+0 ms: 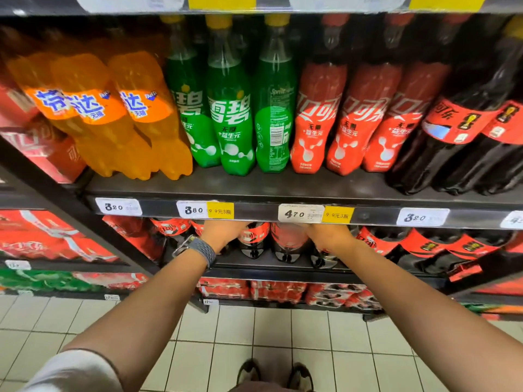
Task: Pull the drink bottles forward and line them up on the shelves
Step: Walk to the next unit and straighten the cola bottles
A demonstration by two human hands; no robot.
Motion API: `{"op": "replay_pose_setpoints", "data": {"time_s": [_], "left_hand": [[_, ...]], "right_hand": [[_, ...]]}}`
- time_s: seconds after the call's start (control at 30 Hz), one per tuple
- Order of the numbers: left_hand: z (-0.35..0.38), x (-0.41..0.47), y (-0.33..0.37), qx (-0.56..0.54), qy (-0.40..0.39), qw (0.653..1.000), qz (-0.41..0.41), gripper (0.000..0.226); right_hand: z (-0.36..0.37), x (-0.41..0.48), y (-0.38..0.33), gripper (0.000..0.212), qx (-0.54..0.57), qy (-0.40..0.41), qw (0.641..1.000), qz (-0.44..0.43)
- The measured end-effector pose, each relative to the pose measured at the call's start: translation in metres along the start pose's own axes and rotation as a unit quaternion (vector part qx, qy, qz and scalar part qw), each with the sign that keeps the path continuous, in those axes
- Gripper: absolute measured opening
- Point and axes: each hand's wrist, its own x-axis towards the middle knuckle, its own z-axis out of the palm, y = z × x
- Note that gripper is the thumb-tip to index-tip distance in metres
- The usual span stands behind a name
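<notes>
Two hands, left hand (219, 233) and right hand (328, 236), reach under the black price-tag rail (254, 212); fingers hidden, grip unknowable. Below the rail: dark red-labelled plastic cola bottles (288, 241). Likely heavy, slick; best grasped at the waist.

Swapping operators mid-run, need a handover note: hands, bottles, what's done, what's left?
Left hand: reaching into the lower shelf under the price rail; its fingers are hidden, so the grip can't be told.
Right hand: same shelf, reaching in beside the dark cola bottles; fingers hidden too.
Upper shelf: orange bottles, green bottles and red-wrapped bottles stand in a row, set back from the edge; one green bottle shows its barcode side.
Left to do: pull the lower shelf's cola bottles forward, line them up, then check the upper row.
</notes>
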Motion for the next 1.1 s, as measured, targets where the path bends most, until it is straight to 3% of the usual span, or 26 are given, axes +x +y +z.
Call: {"op": "replay_pose_setpoints", "data": {"time_s": [0.1, 0.2, 0.33, 0.43, 0.5, 0.6, 0.67, 0.8, 0.9, 1.03, 1.1], "left_hand": [[-0.005, 0.000, -0.004, 0.033, 0.000, 0.999, -0.006, 0.023], [-0.005, 0.000, 0.001, 0.050, -0.004, 0.999, 0.009, 0.014], [0.000, 0.000, 0.001, 0.055, 0.043, 0.998, 0.003, 0.026], [0.005, -0.005, 0.002, 0.141, -0.013, 0.990, 0.019, 0.034], [0.009, -0.006, 0.003, 0.117, 0.049, 0.990, 0.057, 0.026], [0.016, -0.011, 0.006, 0.052, 0.183, 0.973, 0.128, 0.015], [0.024, -0.018, 0.003, 0.082, 0.215, 0.961, 0.156, 0.016], [0.043, -0.042, 0.002, 0.123, 0.231, 0.948, 0.184, 0.020], [0.059, -0.058, 0.013, 0.027, 0.201, 0.945, 0.257, 0.039], [0.079, -0.065, 0.037, -0.066, 0.119, 0.957, 0.258, 0.045], [0.088, -0.063, 0.051, -0.072, 0.104, 0.956, 0.265, 0.050]], "right_hand": [[0.000, -0.001, -0.004, 0.039, -0.010, 0.031, 0.997, -0.070], [-0.004, -0.002, -0.007, 0.035, 0.006, 0.014, 0.999, -0.035], [-0.005, -0.005, 0.000, 0.030, -0.010, 0.027, 0.999, -0.015], [-0.005, -0.007, -0.005, 0.020, -0.013, 0.054, 0.998, -0.026], [-0.004, -0.009, -0.010, 0.016, -0.032, 0.091, 0.994, -0.047], [0.003, -0.020, -0.010, 0.029, -0.073, 0.110, 0.990, -0.048], [0.008, -0.038, -0.003, 0.028, -0.079, 0.157, 0.983, -0.049], [0.007, -0.075, 0.025, 0.054, -0.103, 0.281, 0.945, -0.129], [-0.002, -0.089, 0.054, 0.061, -0.096, 0.312, 0.942, -0.082], [-0.015, -0.103, 0.096, 0.082, -0.044, 0.311, 0.949, 0.016], [-0.024, -0.104, 0.113, 0.072, 0.000, 0.313, 0.947, 0.068]]}}
